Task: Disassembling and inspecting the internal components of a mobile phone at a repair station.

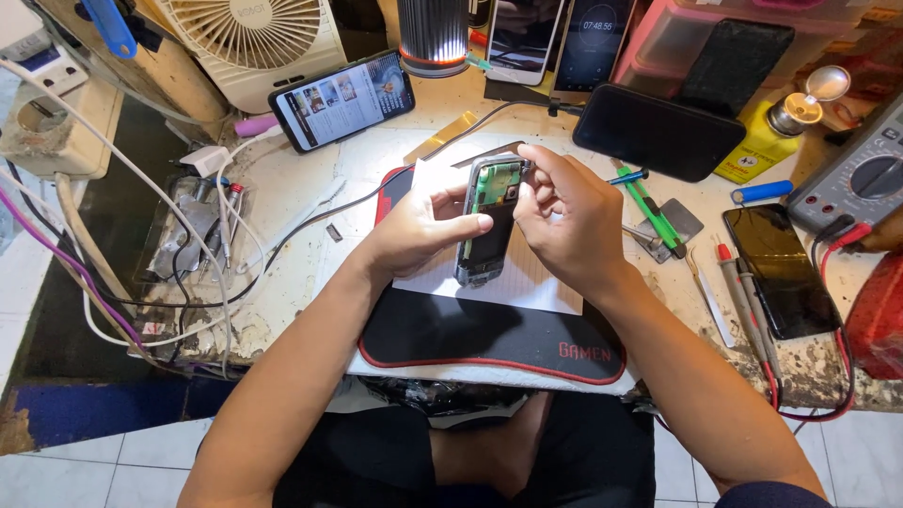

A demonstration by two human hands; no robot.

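My left hand point(419, 226) grips an opened phone point(489, 226) by its left edge, thumb lying across the dark lower half. The phone's back is off, showing a green circuit board at its top end. My right hand point(564, 221) is at the phone's upper right corner, fingertips pinching at the board near the camera area. Whether it holds a small part or tool there is hidden by the fingers. Both hands hover over a white sheet of paper point(527, 287) lying on a black mat with red trim point(489, 339).
Several phones lie about: a lit one point(343, 99) at the back left, a dark one point(657, 130) at the back, another point(781, 271) to the right. Green screwdrivers point(658, 216), tweezers, multimeter point(861, 179) with red probes, yellow bottle point(767, 141), fan point(254, 38) and tangled cables point(188, 235) crowd the bench.
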